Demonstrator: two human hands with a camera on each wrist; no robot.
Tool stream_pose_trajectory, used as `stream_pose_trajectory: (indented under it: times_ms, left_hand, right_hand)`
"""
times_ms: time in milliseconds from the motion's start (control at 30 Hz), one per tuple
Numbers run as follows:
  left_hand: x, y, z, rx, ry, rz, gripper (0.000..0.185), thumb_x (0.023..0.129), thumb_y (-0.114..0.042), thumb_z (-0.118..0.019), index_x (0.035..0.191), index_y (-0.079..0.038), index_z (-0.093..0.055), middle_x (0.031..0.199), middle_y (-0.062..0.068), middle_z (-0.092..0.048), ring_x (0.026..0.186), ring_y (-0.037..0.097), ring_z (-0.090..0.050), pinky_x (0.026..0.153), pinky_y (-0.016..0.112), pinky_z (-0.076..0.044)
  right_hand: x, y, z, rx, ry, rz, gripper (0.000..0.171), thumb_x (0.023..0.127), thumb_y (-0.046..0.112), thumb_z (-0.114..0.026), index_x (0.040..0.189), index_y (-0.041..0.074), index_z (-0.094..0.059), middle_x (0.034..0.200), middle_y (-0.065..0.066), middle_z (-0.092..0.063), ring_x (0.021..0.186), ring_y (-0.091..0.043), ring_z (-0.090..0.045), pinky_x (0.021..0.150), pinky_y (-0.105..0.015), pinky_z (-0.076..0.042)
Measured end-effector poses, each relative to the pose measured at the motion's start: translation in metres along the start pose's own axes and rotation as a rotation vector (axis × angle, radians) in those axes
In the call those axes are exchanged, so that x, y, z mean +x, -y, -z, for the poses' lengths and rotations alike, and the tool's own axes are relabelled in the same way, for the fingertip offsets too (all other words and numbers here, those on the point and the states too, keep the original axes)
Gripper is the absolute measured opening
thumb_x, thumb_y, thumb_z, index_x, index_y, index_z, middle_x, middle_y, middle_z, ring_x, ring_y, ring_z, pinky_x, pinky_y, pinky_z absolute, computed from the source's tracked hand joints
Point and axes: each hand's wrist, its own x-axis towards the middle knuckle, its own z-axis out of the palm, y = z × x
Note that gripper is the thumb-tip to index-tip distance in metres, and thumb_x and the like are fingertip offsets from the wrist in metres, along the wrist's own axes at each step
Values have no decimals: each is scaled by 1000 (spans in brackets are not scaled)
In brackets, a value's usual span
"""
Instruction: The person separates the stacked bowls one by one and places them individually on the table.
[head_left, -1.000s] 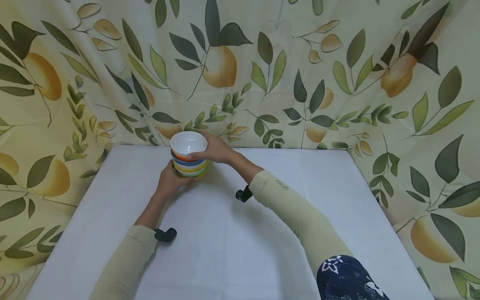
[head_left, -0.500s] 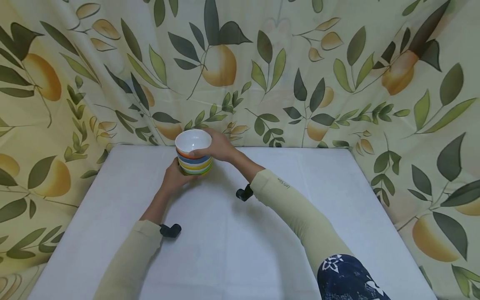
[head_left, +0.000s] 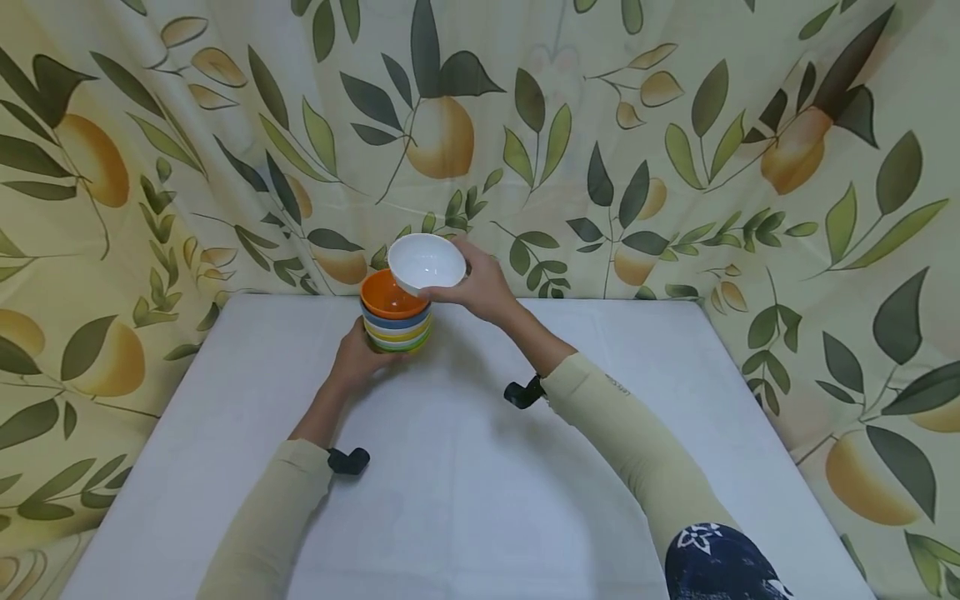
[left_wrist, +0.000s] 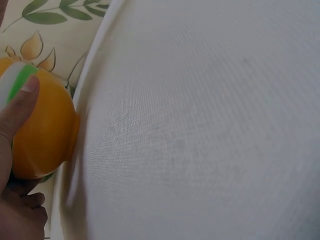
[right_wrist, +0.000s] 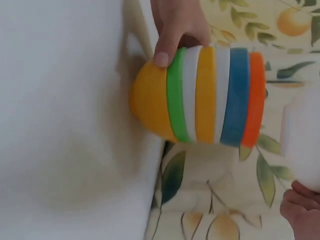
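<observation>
Near the back edge of the table, my left hand (head_left: 358, 357) grips the lower part of a stack of nested bowls (right_wrist: 205, 95). Bands of green, white, yellow, blue and orange show along its side, above an orange-yellow bottom bowl (left_wrist: 50, 127). An orange bowl (head_left: 393, 296) sits uppermost in the stack. My right hand (head_left: 483, 283) pinches a white bowl (head_left: 427, 260) by its side, thumb at the near rim. This bowl is tilted, above and right of the stack, and apart from it in the right wrist view. Whether the stack's base touches the table is unclear.
A white cloth covers the table (head_left: 465, 467). Directly behind its far edge hangs a curtain (head_left: 585, 108) printed with fruit and leaves. Black wrist mounts (head_left: 348, 461) are strapped over both sleeves.
The white bowl has come off the top of the stack, moving up and right in my right hand, exposing the orange bowl. My left hand and the stack have shifted slightly right.
</observation>
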Motion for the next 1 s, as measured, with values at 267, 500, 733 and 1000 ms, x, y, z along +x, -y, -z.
stream_pose_trajectory:
  times_ms: [267, 500, 733, 1000]
  left_hand:
    - [2, 2, -3, -22, -1, 14, 99, 82, -23, -93, 158, -5, -32, 148, 17, -52, 138, 36, -47, 122, 57, -31]
    - [9, 1, -11, -46, -10, 14, 101, 83, -22, -93, 160, -6, -30, 151, 16, -50, 139, 36, -46, 122, 57, -32]
    - [14, -2, -17, -61, -40, 21, 102, 82, -22, -93, 160, -7, -29, 152, 16, -50, 140, 34, -46, 122, 54, -33]
    - [17, -5, -22, -75, -54, 30, 103, 83, -20, -92, 161, -7, -28, 153, 16, -48, 142, 35, -44, 123, 53, -30]
  right_hand:
    - [-30, -24, 22, 28, -128, -82, 97, 74, 27, -99, 155, 6, -49, 147, -11, -58, 129, -31, -58, 103, -46, -56]
    - [-42, -57, 23, -3, -184, -137, 102, 74, 26, -99, 157, 1, -45, 150, -17, -55, 132, -36, -56, 108, -50, -51]
    - [-49, -88, 20, -53, -185, -208, 102, 73, 29, -99, 155, 2, -44, 149, -18, -55, 133, -35, -55, 109, -50, -49]
    - [-59, -113, 13, -124, -143, -253, 98, 72, 31, -98, 151, 2, -48, 145, -19, -59, 133, -35, -56, 110, -50, -48]
